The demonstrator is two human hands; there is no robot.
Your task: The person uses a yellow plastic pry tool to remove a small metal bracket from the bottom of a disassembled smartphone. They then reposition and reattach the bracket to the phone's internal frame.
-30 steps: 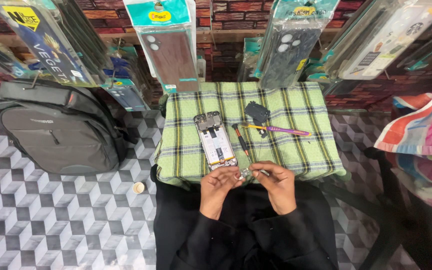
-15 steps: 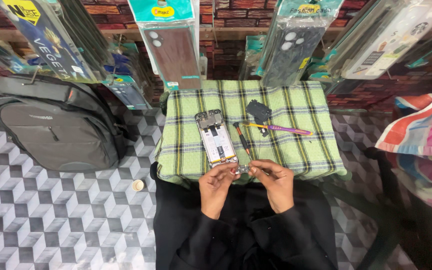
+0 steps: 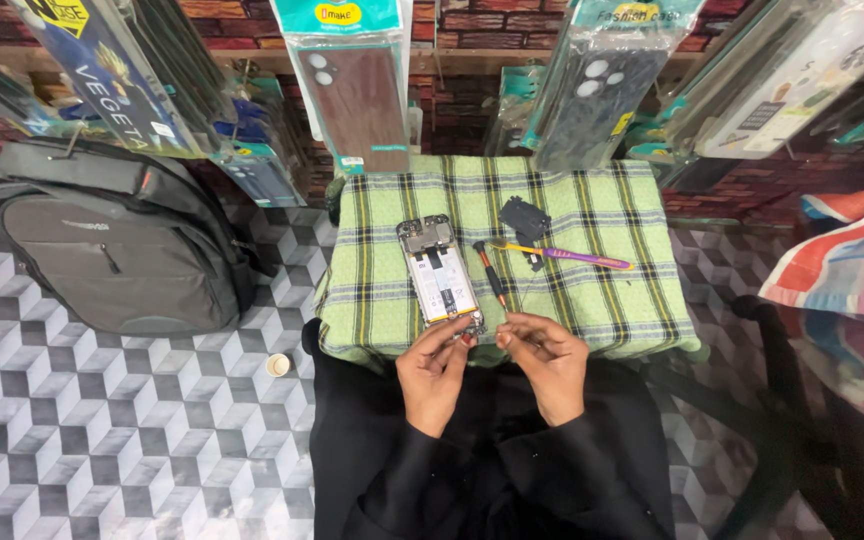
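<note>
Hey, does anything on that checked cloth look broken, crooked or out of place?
The phone lies opened, its back off and insides bare, beside the left hand. A loose dark part sits apart near the screwdriver. Nothing is spilled.

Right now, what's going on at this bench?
A person in black sleeves works over an opened phone lying back-up on a green plaid cloth. The left hand and right hand meet at the phone's near end, fingertips pinched on something too small to tell. A screwdriver, a purple pry tool and a black cover piece lie beside it.
</note>
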